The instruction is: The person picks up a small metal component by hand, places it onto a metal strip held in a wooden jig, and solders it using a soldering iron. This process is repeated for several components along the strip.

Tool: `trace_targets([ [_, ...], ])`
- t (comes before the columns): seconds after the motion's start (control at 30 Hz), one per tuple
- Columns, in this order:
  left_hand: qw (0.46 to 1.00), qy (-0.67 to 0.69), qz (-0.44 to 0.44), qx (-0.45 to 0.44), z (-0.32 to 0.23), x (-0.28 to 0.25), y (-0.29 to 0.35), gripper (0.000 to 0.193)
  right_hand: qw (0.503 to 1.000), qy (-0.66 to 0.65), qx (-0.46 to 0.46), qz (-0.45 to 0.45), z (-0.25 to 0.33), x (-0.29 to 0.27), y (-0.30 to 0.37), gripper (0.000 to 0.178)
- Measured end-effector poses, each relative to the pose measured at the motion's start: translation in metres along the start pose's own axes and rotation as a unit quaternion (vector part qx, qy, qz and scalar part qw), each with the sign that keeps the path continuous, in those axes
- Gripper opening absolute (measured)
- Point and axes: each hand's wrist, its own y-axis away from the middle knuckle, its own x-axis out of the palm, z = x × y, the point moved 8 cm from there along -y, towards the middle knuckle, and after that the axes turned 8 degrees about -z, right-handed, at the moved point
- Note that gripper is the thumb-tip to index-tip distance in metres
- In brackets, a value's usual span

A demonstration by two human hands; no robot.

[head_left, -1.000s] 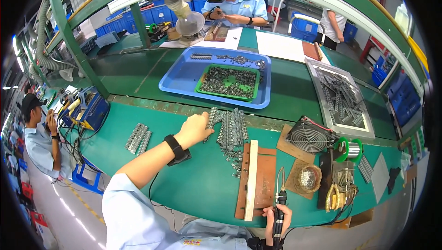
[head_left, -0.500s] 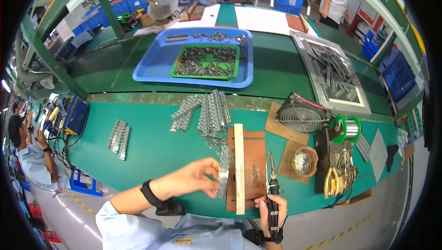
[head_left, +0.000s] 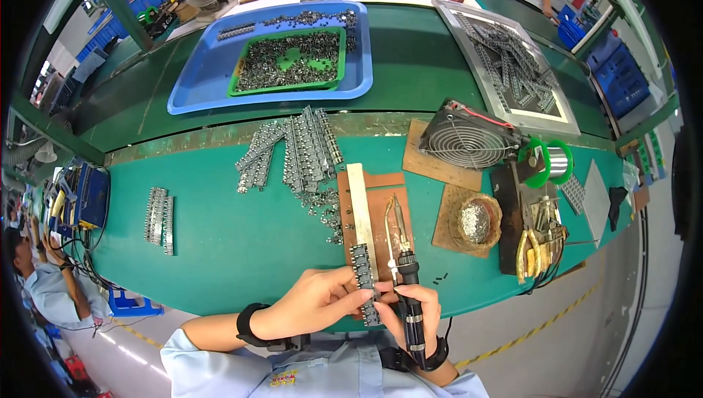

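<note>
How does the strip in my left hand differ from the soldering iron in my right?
Shape: the component strip is flat and segmented; the soldering iron has a round black handle and slim metal tip. Length: the strip looks shorter than the iron. Grip: the left hand has its thumb on the strip; the right hand wraps around the iron's handle. Both are held close together, near the brown board.

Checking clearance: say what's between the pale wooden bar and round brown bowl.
Head view: black soldering iron, flat reddish-brown board, green tabletop, square brown base under the bowl.
</note>
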Motion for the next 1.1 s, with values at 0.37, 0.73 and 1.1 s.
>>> trace_targets([
  [0.37, 0.988, 0.078, 0.005, -0.135, 0.032, -0.017, -0.019, 0.021, 0.997, 0.057, -0.031, -0.033, -0.02, -0.01, 0.0, 0.031],
  [0.73, 0.993, 0.04, 0.027, -0.105, 0.026, -0.011, -0.021, 0.02, 0.999, 0.034, -0.009, -0.019, -0.021, -0.009, -0.002, 0.033],
  [1.1, 0.996, -0.017, -0.017, -0.089, 0.022, -0.013, -0.023, 0.02, 0.997, 0.066, -0.033, 0.009, -0.016, -0.003, -0.005, 0.048],
])
